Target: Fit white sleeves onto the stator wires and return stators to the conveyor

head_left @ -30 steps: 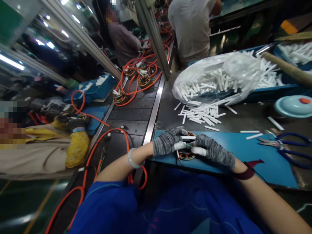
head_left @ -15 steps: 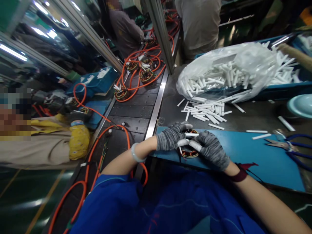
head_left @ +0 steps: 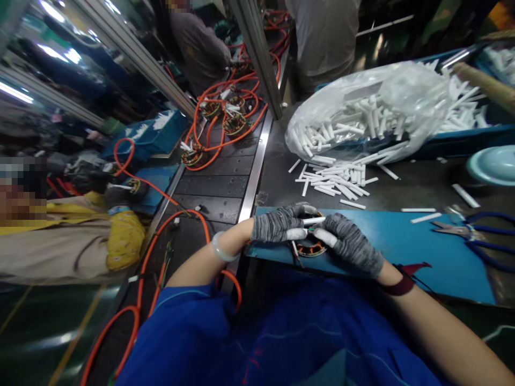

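Both my hands wear grey knit gloves with white fingertips and meet over a ring-shaped motor stator (head_left: 311,250) with copper-coloured windings. My left hand (head_left: 277,223) is closed at the ring's left side, its thumb and fingers pinched. Opposite it, my right hand (head_left: 352,242) is closed too, thumb tip near the left thumb. A thin greenish wire (head_left: 310,230) shows between the two thumbs. Just above it, a white sleeve tube (head_left: 314,221) spans from one hand's fingers to the other's. Another white tube (head_left: 294,247) sticks out at the ring's left edge. The gloves hide the ring's upper part.
Under the stator lies a blue mat (head_left: 402,246), with blue-handled pliers (head_left: 469,230) at right. Loose white tubes (head_left: 341,179) lie before a plastic bag (head_left: 374,115) of more. A conveyor (head_left: 213,185) at left carries stators and orange cables. A co-worker's yellow sleeve (head_left: 125,241) is beyond.
The view has shifted slightly. My thumb tips have changed position over the ring, and the greenish wire now shows between them. The white tube between my hands is tilted a little more.
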Motion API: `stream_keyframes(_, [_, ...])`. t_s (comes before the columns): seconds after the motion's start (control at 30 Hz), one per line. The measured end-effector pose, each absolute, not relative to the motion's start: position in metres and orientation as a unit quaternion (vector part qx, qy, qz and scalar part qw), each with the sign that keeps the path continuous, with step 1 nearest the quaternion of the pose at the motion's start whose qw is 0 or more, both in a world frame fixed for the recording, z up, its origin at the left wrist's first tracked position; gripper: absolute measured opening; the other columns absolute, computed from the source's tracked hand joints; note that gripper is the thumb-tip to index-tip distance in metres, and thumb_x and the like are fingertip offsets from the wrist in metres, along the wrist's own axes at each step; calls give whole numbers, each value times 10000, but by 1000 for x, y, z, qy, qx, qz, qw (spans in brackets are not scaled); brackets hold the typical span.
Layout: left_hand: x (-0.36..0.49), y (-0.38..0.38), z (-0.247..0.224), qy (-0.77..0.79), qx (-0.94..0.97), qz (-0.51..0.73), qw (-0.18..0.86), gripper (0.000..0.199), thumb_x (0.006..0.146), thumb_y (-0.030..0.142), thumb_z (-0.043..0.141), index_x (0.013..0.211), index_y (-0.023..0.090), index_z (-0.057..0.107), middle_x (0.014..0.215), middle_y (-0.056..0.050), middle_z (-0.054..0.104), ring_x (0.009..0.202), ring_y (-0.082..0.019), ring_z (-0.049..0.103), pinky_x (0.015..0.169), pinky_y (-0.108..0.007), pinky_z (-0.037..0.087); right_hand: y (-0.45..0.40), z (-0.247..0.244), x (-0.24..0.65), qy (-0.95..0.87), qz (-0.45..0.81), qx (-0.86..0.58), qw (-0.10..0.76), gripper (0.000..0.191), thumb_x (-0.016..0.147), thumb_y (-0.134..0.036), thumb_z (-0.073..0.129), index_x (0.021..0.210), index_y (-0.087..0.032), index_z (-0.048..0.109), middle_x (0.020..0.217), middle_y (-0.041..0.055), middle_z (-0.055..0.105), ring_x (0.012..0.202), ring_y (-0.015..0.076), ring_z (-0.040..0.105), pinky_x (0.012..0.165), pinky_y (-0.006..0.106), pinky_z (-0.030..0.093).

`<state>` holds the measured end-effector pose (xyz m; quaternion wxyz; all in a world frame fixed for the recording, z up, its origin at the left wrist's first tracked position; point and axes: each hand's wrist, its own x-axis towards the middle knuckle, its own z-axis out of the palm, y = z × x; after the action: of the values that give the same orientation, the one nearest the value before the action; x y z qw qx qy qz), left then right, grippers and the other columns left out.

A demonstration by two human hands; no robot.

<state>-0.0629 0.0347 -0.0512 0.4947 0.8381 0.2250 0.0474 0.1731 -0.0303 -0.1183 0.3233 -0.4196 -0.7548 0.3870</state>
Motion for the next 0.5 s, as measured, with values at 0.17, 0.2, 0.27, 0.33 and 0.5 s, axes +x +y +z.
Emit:
stream_keyframes(0.17, [-63, 33, -56, 234, 828, 43, 508, 517, 985, 345, 540, 1472, 175, 503, 1523, -153, 484, 1471, -285, 429, 1261, -494, 328, -31, -118, 171, -746, 386, -437, 323, 332, 1034, -455, 514, 958, -218, 734, 877, 54, 722, 822, 192, 639, 814, 353, 509])
stream_keyframes(0.2, [-63, 32, -56, 235, 826, 46, 510, 514, 986, 347, 536, 1472, 181, 505, 1519, -150, 487, 1468, -285, 433, 1259, -495, 332, -31, -119, 170, -744, 385, -439, 325, 331, 1031, -454, 520, 943, -218, 734, 866, 52, 720, 813, 191, 637, 805, 350, 506])
stream_keyframes(0.27, [-63, 32, -57, 232, 827, 53, 509, 514, 989, 350, 525, 1473, 178, 504, 1513, -155, 487, 1459, -285, 443, 1255, -496, 340, -31, -120, 169, -743, 380, -442, 330, 343, 1028, -455, 520, 895, -219, 731, 840, 49, 716, 794, 190, 633, 793, 352, 500])
stream_keyframes(0.33, [-63, 32, -58, 226, 835, 52, 500, 526, 993, 360, 516, 1475, 150, 503, 1516, -178, 473, 1456, -288, 446, 1253, -496, 342, -30, -120, 168, -742, 378, -443, 333, 342, 1025, -446, 519, 880, -220, 730, 838, 48, 718, 787, 188, 633, 791, 353, 496])
stream_keyframes(0.5, [-64, 32, -61, 232, 855, 48, 461, 533, 993, 384, 529, 1462, 131, 528, 1521, -194, 472, 1462, -290, 442, 1253, -485, 346, -28, -116, 166, -737, 383, -451, 325, 314, 1010, -412, 541, 832, -223, 719, 797, 33, 705, 750, 175, 614, 756, 339, 478])
